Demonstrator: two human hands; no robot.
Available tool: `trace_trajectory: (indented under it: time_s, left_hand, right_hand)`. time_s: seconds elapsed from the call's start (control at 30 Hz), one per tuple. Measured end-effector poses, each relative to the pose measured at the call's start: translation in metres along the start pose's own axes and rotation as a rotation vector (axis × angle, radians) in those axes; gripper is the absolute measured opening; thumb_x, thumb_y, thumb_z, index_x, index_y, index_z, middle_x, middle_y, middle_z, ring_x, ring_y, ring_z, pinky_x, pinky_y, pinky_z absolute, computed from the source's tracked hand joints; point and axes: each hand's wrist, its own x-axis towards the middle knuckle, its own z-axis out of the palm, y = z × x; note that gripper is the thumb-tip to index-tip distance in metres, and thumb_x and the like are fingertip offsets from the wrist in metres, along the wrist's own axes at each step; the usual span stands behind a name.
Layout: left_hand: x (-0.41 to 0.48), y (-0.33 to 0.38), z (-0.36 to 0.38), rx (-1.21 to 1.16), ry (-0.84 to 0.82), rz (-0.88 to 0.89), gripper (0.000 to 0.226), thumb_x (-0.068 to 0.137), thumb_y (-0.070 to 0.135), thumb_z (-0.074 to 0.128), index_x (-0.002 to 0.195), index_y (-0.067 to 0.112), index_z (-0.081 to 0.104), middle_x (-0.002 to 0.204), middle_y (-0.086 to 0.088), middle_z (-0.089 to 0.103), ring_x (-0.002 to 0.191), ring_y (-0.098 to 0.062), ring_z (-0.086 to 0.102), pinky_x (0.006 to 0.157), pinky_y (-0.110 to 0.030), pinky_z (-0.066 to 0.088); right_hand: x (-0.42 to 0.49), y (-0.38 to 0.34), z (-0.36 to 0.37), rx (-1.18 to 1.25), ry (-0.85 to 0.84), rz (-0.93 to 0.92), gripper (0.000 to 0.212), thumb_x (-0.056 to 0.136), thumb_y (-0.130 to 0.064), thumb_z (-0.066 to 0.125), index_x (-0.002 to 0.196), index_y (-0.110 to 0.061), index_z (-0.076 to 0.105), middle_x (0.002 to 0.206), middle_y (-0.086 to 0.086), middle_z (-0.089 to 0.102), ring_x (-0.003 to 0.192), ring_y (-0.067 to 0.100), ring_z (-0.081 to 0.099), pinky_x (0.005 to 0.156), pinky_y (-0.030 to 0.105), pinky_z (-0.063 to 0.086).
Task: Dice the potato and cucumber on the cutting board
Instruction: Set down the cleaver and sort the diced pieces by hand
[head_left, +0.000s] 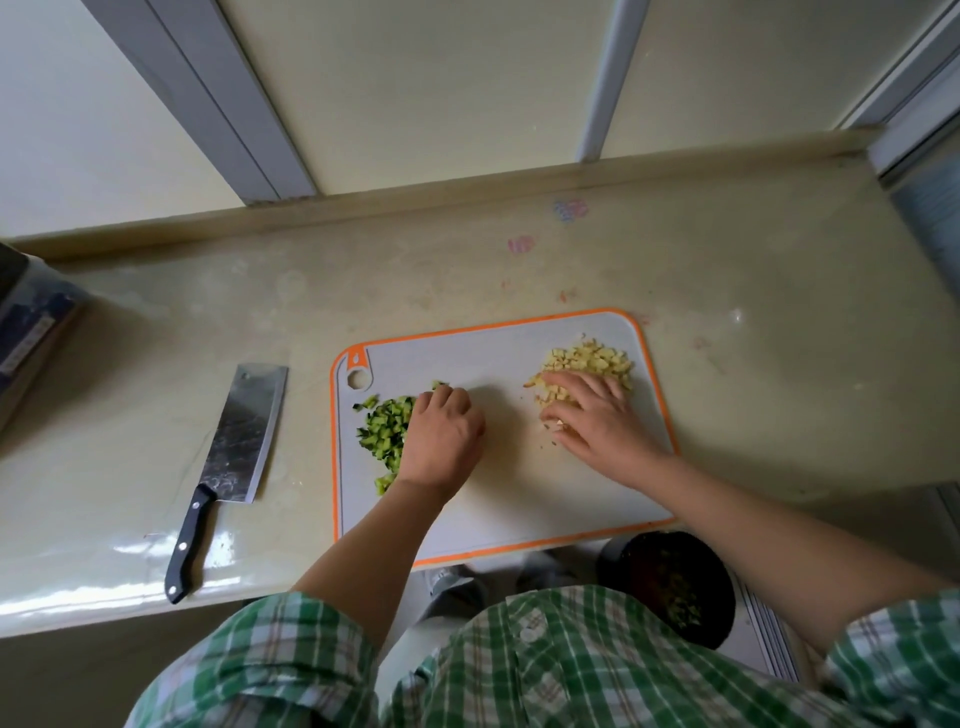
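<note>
View from above of a pale counter (753, 395) with a grey, orange-rimmed board (493, 358) lying at its near edge, right of the middle. The board's near side juts slightly past the counter edge.

Two heaps of dice lie on the board. Green cucumber (384, 431) sits along the board's left edge. Yellow potato (592, 358) sits in its far right corner. The heaps are well apart, with bare board between them.

The left hand (441, 441) rests at the right side of the cucumber heap. Its fingers are bent down against the dice and the tips are hidden, so whether they pinch any pieces cannot be told. The right hand (597, 421) lies flat on the near side of the potato heap, fingers spread and straight, touching the dice.

A cleaver (239, 441) lies on the counter left of the board, apart from it, blade toward the wall and black handle reaching the near edge. A box (31, 332) shows at the counter's left end. Below the counter, by the person's right arm, stands a dark bin (670, 582) holding scraps. The person wears a green checked shirt (519, 665).
</note>
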Motion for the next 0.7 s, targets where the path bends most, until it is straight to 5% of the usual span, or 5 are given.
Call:
trace_trajectory:
  time_s: [0.17,0.33,0.47,0.6,0.7]
  left_hand:
    - [0.007,0.019,-0.004,-0.262,0.035,-0.036,0.021,0.082,0.02,0.053,0.094,0.009,0.066,0.093,-0.009,0.06,0.087,-0.031,0.054,0.074,-0.037,0.045]
    - [0.026,0.043,0.001,-0.597,-0.02,-0.166,0.044,0.1,0.028,0.038,0.136,0.006,0.048,0.142,-0.012,0.046,0.132,-0.027,0.042,0.108,-0.022,0.026]
    - [0.043,0.055,0.013,-0.731,-0.054,-0.226,0.047,0.104,0.026,0.033,0.15,0.015,0.029,0.156,0.002,0.024,0.147,-0.016,0.016,0.118,-0.021,0.005]
    - [0.048,0.062,0.021,-0.756,-0.013,-0.23,0.049,0.101,0.03,0.031,0.147,0.012,0.035,0.155,-0.003,0.03,0.146,-0.014,0.02,0.121,-0.031,0.007]
    - [0.048,0.059,0.022,-0.737,0.035,-0.241,0.046,0.102,0.028,0.032,0.143,0.01,0.043,0.15,-0.006,0.039,0.141,-0.015,0.031,0.12,-0.026,0.013]
  right_hand:
    - [0.002,0.015,-0.006,0.234,0.171,0.27,0.044,0.092,-0.037,0.041,0.125,-0.014,0.057,0.149,0.01,0.037,0.136,0.025,0.035,0.11,0.034,0.025]
    - [0.002,0.044,0.001,0.42,0.145,0.558,0.062,0.093,-0.04,0.036,0.146,-0.007,0.033,0.158,0.012,0.018,0.146,0.019,0.012,0.12,0.035,0.013]
    - [0.017,0.043,0.015,0.313,0.088,0.47,0.071,0.093,-0.047,0.026,0.147,0.0,0.027,0.157,0.016,0.019,0.146,0.022,0.008,0.12,0.03,-0.003]
    - [0.017,0.021,0.025,0.424,0.135,0.381,0.062,0.095,-0.037,0.034,0.143,0.002,0.034,0.151,0.017,0.031,0.143,0.023,0.021,0.12,0.032,0.01]
    - [0.007,0.024,0.017,0.495,0.132,0.287,0.054,0.096,-0.033,0.038,0.138,0.001,0.043,0.144,0.015,0.043,0.136,0.02,0.034,0.117,0.026,0.019]
